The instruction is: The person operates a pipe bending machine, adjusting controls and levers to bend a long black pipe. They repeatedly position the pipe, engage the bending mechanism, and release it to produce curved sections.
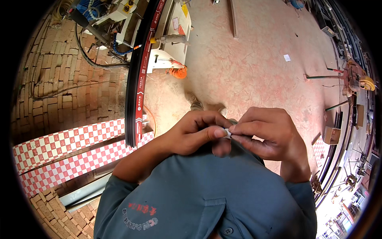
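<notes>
Both hands meet in front of my chest, over a small white piece (227, 134) too small and too covered to name. My left hand (199, 133) pinches it, with the thumb laid along its near side. From the other side my right hand (268, 133) grips the same piece between thumb and forefinger, its other fingers curled. Only a bit of white shows between the fingertips. A rounded, blurred brownish shape (221, 148) lies just below the piece; it may be a fingertip.
Long black profiles with red printed film (140, 83) stretch along the left. Red-and-white checkered panels (71, 143) lie near the brick floor (59, 75). An orange coiled hose (178, 72) hangs by a white machine (169, 53). At right are a cardboard box (331, 135) and a reddish machine (353, 77).
</notes>
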{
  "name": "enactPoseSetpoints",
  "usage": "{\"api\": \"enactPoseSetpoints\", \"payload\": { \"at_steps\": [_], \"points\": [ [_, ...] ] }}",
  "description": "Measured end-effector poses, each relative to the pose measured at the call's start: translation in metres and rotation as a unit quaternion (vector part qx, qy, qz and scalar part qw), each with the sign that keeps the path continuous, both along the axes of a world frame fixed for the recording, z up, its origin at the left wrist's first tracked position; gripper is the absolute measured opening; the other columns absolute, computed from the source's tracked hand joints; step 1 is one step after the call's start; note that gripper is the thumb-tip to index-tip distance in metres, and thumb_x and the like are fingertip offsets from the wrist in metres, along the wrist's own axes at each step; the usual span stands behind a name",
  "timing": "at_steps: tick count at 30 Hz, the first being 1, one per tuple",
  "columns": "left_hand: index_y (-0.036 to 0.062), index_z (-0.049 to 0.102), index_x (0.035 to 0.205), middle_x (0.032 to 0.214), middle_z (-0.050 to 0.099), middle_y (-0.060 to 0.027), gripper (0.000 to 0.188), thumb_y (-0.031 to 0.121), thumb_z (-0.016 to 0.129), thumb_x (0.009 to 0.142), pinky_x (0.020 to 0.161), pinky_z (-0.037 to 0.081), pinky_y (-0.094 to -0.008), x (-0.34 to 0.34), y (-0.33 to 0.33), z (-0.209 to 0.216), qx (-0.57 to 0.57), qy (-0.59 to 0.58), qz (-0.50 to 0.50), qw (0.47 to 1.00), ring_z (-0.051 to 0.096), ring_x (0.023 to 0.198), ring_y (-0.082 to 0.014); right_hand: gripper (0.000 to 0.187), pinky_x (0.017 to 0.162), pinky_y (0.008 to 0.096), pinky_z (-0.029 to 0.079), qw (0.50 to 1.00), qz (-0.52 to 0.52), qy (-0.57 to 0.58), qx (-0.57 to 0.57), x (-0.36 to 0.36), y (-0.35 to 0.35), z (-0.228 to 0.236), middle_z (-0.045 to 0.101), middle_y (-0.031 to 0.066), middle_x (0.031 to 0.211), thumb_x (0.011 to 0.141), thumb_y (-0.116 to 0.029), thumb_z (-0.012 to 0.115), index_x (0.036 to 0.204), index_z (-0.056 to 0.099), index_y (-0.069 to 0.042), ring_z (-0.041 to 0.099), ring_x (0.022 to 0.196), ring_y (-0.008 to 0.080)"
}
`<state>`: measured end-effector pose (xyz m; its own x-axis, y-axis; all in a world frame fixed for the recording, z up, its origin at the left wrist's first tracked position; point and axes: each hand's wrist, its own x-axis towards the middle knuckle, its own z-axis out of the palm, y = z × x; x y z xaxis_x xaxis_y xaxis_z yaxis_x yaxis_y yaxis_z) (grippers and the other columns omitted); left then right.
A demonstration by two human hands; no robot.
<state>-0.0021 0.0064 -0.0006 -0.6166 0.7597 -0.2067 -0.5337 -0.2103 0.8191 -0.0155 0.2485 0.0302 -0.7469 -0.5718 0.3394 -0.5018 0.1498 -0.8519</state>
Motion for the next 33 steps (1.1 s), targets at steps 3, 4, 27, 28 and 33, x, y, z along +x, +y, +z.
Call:
{"api": "enactPoseSetpoints", "payload": {
  "at_steps": [3,4,27,28,33],
  "points": [
    [-0.0036,0.059,0.119,0.089,0.071,-0.0127,0.027,0.018,0.049,0.108,0.068,0.054,-0.027,0.0,0.001,0.0,-0.003,-0.006,-0.008,1.0,0.068,0.076,-0.0151,0.019,0.054,0.0354,0.051,0.999,0.014,0.031,0.033,-0.003,0.001,0.004,0.062,0.0084,0.078,0.073,0.0,0.077,0.09,0.07,-0.003,0.064,0.064,0.027],
    [-0.0035,0.059,0.119,0.089,0.071,-0.0127,0.027,0.018,0.049,0.108,0.068,0.054,-0.027,0.0,0.001,0.001,-0.006,-0.009,-0.01,1.0,0.068,0.075,-0.0151,0.018,0.054,0.0356,0.05,0.998,0.014,0.039,0.041,-0.004,0.002,0.004,0.062,0.0082,0.077,0.073,0.0,0.077,0.089,0.07,-0.004,0.063,0.063,0.027],
    [-0.0042,0.06,0.111,0.078,0.067,-0.012,0.037,0.031,0.048,0.108,0.057,0.051,-0.0264,-0.004,0.0,0.001,-0.034,-0.017,-0.007,0.999,0.065,0.065,-0.0159,0.015,0.054,0.0274,0.047,0.983,-0.042,-0.167,-0.061,0.004,-0.003,-0.015,0.063,0.0058,0.075,0.077,0.003,0.076,0.089,0.07,-0.003,0.063,0.066,0.0139],
    [-0.0038,0.059,0.111,0.077,0.067,-0.0117,0.039,0.033,0.047,0.108,0.056,0.05,-0.0259,-0.005,0.0,0.001,-0.034,-0.019,-0.007,0.999,0.064,0.064,-0.0155,0.018,0.055,0.0279,0.048,0.988,-0.046,-0.126,-0.079,0.004,-0.003,-0.019,0.063,0.0059,0.076,0.077,0.003,0.076,0.092,0.071,-0.004,0.063,0.067,0.0147],
    [-0.0026,0.059,0.109,0.073,0.065,-0.0103,0.042,0.037,0.045,0.109,0.053,0.047,-0.0237,-0.007,0.0,-0.001,-0.039,-0.045,-0.005,0.998,0.061,0.06,-0.0135,0.027,0.057,0.0321,0.051,0.995,-0.02,0.082,-0.045,0.005,-0.012,-0.025,0.063,0.0056,0.081,0.075,0.001,0.08,0.099,0.071,-0.007,0.064,0.069,0.0213]
  ]
}}
